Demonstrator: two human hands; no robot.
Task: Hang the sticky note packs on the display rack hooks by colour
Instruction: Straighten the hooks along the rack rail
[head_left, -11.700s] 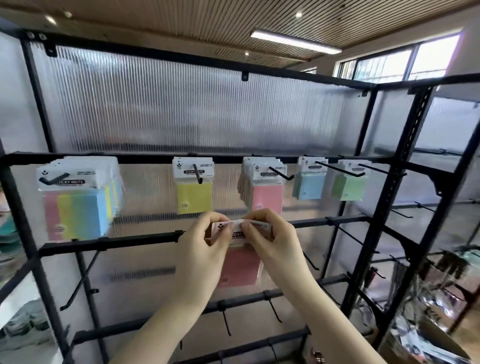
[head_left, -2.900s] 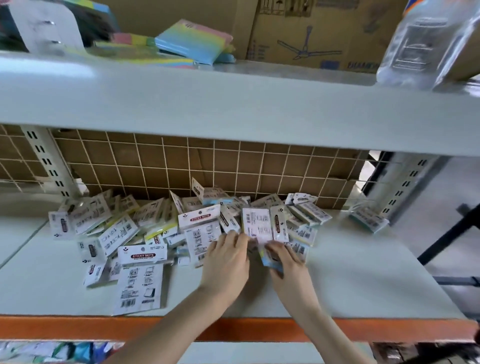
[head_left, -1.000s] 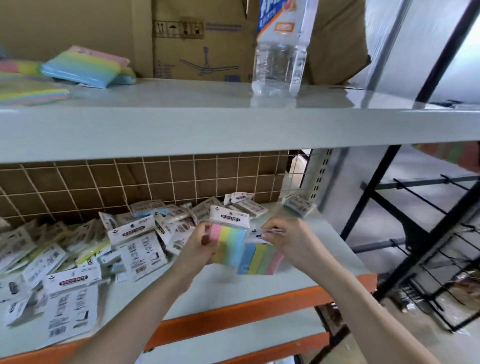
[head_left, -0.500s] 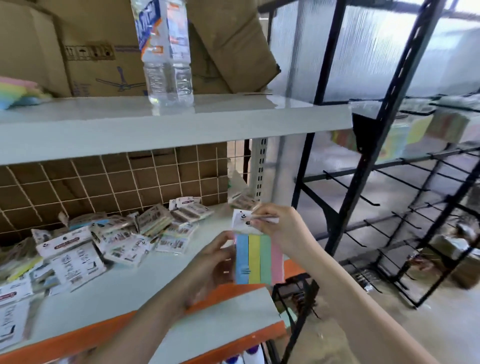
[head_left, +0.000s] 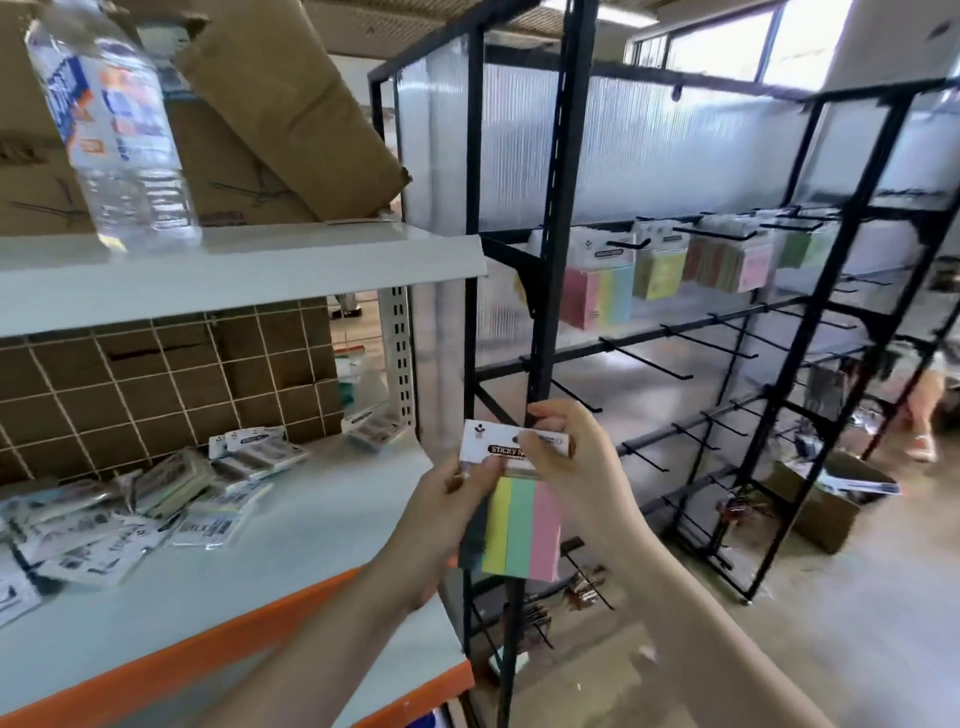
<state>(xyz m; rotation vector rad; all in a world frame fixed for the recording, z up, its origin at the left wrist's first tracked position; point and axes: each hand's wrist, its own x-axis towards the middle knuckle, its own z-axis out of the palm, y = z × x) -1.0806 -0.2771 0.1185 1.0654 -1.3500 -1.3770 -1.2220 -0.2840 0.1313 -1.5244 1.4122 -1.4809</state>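
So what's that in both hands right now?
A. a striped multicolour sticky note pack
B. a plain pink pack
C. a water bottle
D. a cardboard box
A: the left hand and right hand hold a sticky note pack with yellow, green and pink stripes.

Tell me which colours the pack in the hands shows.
Yellow, green and pink stripes on the sticky note pack; head view.

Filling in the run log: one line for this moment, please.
left hand: holds multicolour pack | right hand: pinches its header card | display rack: ahead, pack not yet hung
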